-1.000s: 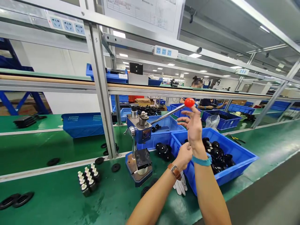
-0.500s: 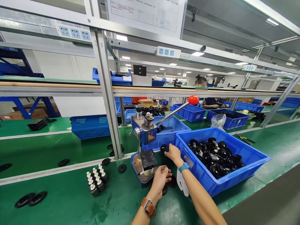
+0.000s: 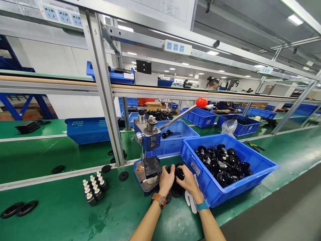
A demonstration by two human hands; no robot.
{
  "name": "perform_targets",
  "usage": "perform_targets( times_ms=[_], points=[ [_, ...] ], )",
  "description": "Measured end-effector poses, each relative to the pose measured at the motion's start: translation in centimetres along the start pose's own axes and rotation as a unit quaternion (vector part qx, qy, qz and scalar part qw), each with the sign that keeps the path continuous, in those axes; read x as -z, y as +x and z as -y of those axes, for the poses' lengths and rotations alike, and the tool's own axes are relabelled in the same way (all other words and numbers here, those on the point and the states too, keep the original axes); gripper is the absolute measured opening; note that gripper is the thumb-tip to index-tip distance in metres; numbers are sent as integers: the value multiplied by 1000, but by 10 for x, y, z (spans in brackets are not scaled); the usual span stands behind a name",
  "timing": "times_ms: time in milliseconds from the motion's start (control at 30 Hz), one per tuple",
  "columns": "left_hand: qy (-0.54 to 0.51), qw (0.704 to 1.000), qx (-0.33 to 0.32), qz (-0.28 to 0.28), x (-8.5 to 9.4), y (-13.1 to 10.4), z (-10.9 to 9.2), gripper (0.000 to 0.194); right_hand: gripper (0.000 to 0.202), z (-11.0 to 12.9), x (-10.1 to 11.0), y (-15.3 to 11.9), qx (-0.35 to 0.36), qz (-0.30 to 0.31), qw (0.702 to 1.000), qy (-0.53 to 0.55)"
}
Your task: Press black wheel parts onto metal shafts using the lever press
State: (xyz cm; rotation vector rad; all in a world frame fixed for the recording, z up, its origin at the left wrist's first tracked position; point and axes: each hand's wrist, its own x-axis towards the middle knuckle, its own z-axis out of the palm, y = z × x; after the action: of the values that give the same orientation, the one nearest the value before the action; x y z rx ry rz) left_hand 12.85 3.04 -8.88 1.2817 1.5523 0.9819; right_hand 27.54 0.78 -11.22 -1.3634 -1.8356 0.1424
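small bottles (image 3: 93, 188) stand left; black discs (image 3: 18, 209) beyond

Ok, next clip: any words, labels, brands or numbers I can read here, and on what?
None can be read.
Paper sheet hung on the frame: print too small.
Label on the hand press: blurred.
White tag on the shelf bin: blurred.
Label on the blue parts bin: blurred.
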Motion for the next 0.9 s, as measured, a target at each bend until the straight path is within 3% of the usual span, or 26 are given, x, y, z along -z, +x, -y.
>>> perform_targets(
  times_ms=[100,233,433,500,567,667,733,833,900],
  points=[
    [31,999,-14,10,-2,0,1,33,30,-2,-1,-4,2,-17,1000,15],
    [31,999,-33,-10,-2,-10,-1,32,37,-7,-4,-3,-37,-39,998,14],
    [-52,991,-115,-45,16,-59,-2,37,41,-7,-8,7,-116,-66,991,-5],
    [-102,986,-133,-13,30,-81,0,40,46,-3,-8,13,-120,-84,989,-3],
    [-166,978,-112,55,49,-102,-1,44,51,8,-6,21,-113,-113,987,8],
    [-311,937,-62,146,84,-121,-10,48,49,42,11,49,-88,-172,981,29],
    [-387,907,-66,153,108,-123,-21,49,46,78,36,79,-45,-226,971,64],
    [-439,885,-89,128,138,-117,-36,58,44,144,88,135,62,-347,912,210],
    [-437,887,-85,124,150,-108,-41,68,44,181,126,172,85,-374,875,297]
  ],
)
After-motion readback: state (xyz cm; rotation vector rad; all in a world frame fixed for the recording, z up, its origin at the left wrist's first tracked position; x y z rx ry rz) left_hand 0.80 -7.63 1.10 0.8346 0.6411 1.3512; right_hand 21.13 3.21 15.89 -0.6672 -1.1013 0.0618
